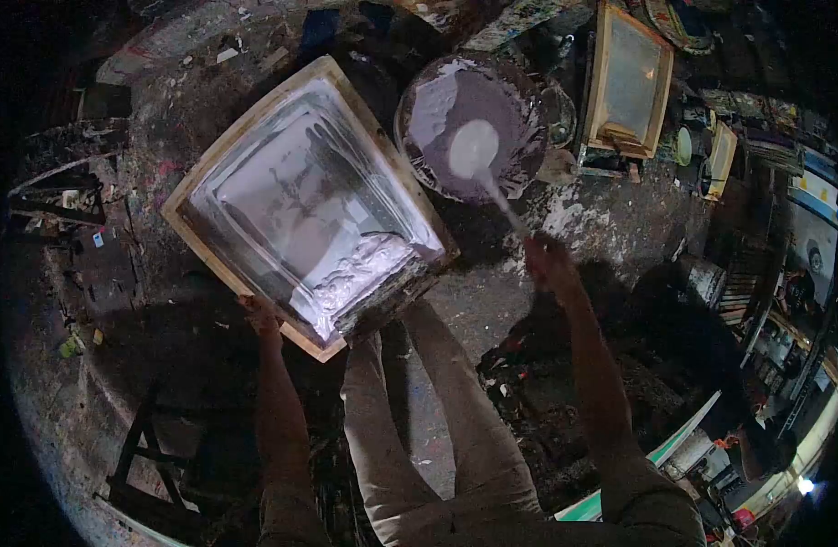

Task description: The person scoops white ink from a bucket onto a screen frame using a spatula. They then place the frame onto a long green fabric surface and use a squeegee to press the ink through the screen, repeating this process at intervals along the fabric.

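- Wooden-framed screen [273, 187], one: located in front of the person's legs, set askew, its right-hand rail just beside the bucket. Pale mesh bears a dark, blurred pattern at the middle.
- Lilac paste [364, 273], a thick, uneven bank: lies inside the screen along the rail nearest the person, heaped toward the corners.
- Left hand [259, 313]: grasping the screen's outer edge near its lower left side.
- Ladle [474, 149], one, round pale head on a thin handle: head above or in the bucket; whether it touches the contents cannot be told.
- Right hand [551, 264]: closed around the end of the ladle's handle, to the right of the screen.
- Bucket [533, 109], round, its inside smeared with lilac paint [437, 100], lighter on the left wall.
- Second frame [633, 87], wooden, with greyish mesh: to the right of the bucket, apart from it.
- Pale-green round container [683, 146], small: between the second frame and a smaller frame [721, 162].
- Light trousers [478, 438], worn by the person: below the screen.
- Floor [455, 319]: dark, stained, flecked with paint and scraps.
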{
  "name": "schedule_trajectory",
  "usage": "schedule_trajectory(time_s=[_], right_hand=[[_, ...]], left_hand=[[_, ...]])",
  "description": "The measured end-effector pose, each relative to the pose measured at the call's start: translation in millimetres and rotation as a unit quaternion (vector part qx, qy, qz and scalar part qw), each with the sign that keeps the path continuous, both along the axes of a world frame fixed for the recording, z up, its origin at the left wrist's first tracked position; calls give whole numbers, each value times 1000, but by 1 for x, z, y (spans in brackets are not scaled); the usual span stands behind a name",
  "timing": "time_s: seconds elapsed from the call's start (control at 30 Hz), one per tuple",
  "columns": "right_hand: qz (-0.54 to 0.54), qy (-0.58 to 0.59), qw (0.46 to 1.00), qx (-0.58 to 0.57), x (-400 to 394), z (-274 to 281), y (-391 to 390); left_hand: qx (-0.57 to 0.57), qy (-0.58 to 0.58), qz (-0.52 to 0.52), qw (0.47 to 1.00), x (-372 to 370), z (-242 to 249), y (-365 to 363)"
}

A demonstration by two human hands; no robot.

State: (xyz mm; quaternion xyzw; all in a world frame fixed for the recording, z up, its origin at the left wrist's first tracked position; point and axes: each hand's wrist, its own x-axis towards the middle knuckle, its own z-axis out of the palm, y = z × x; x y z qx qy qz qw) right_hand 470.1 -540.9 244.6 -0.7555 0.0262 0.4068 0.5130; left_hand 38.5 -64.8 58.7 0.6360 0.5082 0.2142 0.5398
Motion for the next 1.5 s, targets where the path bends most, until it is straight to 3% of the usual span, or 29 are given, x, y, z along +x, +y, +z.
schedule_trajectory(time_s=[0.13, 0.2, 0.23, 0.27, 0.3, 0.33, 0.4, 0.47, 0.5, 0.53, 0.6, 0.63, 0.7, 0.77, 0.8, 0.83, 0.87, 0.93, 1.0, 1.03, 1.07, 1.1, 1.17, 1.23, 1.27, 1.33, 1.37, 1.43, 1.5], right_hand=[[-18, -99, 991, -89, 81, -48, 46], [136, -170, 954, -204, 108, -102, 35], [134, -167, 955, -203, 94, -82, 45], [-170, -97, 979, -62, 73, -56, 51], [-455, -19, 886, 85, 51, -33, 51], [-519, 20, 849, 98, 36, -31, 42], [-497, 67, 860, 99, 8, -121, 6], [-258, 88, 962, 14, -41, -127, 35], [-254, 90, 963, 18, -47, -200, 19], [-152, -15, 988, 1, -60, -280, 56], [-38, -14, 999, -25, -58, -200, 127], [-39, -18, 999, -22, -63, -222, 147], [-58, 183, 977, -88, -66, -309, 164], [-14, 91, 996, 18, -77, -347, 123], [52, -16, 992, 115, -83, -228, 133], [18, 55, 997, -48, -103, -295, 121], [76, 72, 994, 23, -92, -160, 134], [272, -81, 958, -40, -103, -124, 120], [194, -158, 964, 87, -134, -87, 99], [204, -11, 979, 9, -135, -59, 96], [206, 133, 967, -66, -135, -31, 91], [75, 27, 994, 75, -165, -47, 73], [9, 70, 993, 93, -157, 28, 70], [-107, 215, 964, 117, -190, 114, 43], [-144, 201, 960, 130, -206, 131, 29], [80, -109, 990, -32, -224, 149, -4], [200, -249, 937, -141, -251, 165, 4], [79, -359, 928, -65, -289, 176, -31], [-39, -458, 888, -18, -325, 234, -42]], left_hand=[[-156, 82, 95, 980, 7, 14, 10], [-185, 62, 27, 980, -11, 2, 21], [-184, 65, 25, 980, -17, -8, 32], [-155, 46, 34, 986, -21, -18, 41], [-127, 24, 42, 991, -23, -27, 46], [-130, 22, 41, 990, -15, -19, 47], [-216, 52, 65, 973, 2, 11, 50], [-158, -27, 1, 987, -5, 5, 51], [-99, -98, -66, 988, -13, 1, 52], [-94, -100, -65, 988, -19, -12, 58], [-111, -15, 26, 993, -27, -47, 76], [-109, -19, 25, 994, -17, -45, 79], [-80, 49, 53, 994, -3, -29, 62], [-59, 119, 79, 988, -3, -11, 67], [-51, 153, 100, 982, -24, 2, 51], [-38, 183, 123, 975, -44, 16, 59], [-22, 211, 148, 966, -58, 35, 50], [78, 240, 158, 955, -56, 77, 43], [180, 313, 115, 925, -103, 106, 27], [204, 381, 83, 898, -130, 112, 32], [281, 223, 65, 931, -134, 146, 20], [350, 53, 40, 934, -127, 185, -2], [227, 331, 49, 915, -111, 245, -22], [200, 196, 27, 960, -122, 279, -32], [212, 178, -9, 961, -127, 286, -33], [387, 53, -157, 907, -129, 286, -32], [384, 34, -183, 905, -148, 289, -16], [428, 3, -207, 880, -141, 319, -15], [441, -34, -253, 860, -128, 320, 35]])
